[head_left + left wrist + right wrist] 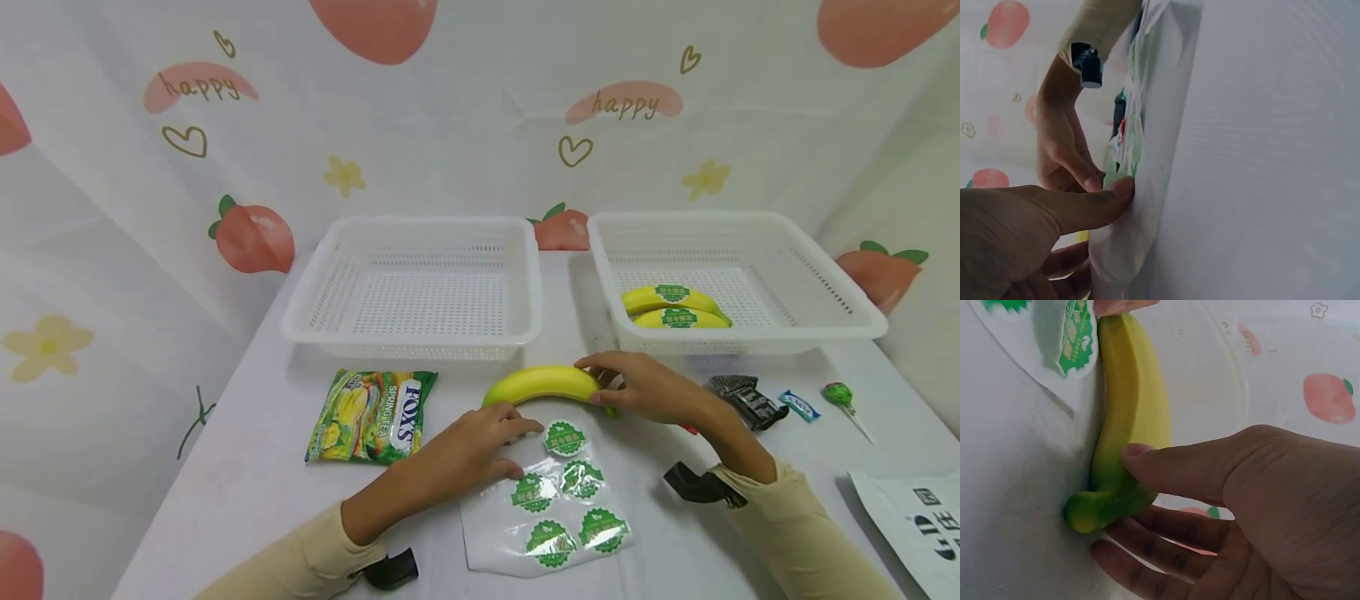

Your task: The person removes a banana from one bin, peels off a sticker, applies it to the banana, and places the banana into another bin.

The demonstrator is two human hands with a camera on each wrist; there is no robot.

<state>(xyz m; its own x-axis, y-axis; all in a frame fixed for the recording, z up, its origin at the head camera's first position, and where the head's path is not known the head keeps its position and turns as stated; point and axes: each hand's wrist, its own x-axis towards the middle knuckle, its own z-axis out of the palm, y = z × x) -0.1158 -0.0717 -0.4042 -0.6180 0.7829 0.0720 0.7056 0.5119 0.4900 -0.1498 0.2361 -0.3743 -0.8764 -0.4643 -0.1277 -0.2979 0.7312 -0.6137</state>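
Observation:
A yellow banana [543,382] with a greenish stem end lies across the table before the baskets. At that stem end, my right hand [637,385] holds it, thumb [1179,464] on one side and fingers on the other. My left hand [474,447] rests over the upper left of a glossy sticker sheet [504,542], its thumb [1094,209] along the sheet and a fingertip beside the top sticker [564,437]. That green-and-white sticker has a raised edge close to the banana in the right wrist view. Several more stickers remain flat on the sheet.
One white basket [412,340] stands back left; another [750,335] at back right holds bananas [675,318] with green stickers. A FOX'S candy bag [371,417] lies left. A black packet [750,402], a small blue wrapper [799,406], a lollipop [840,396] and a white bag [918,525] lie right.

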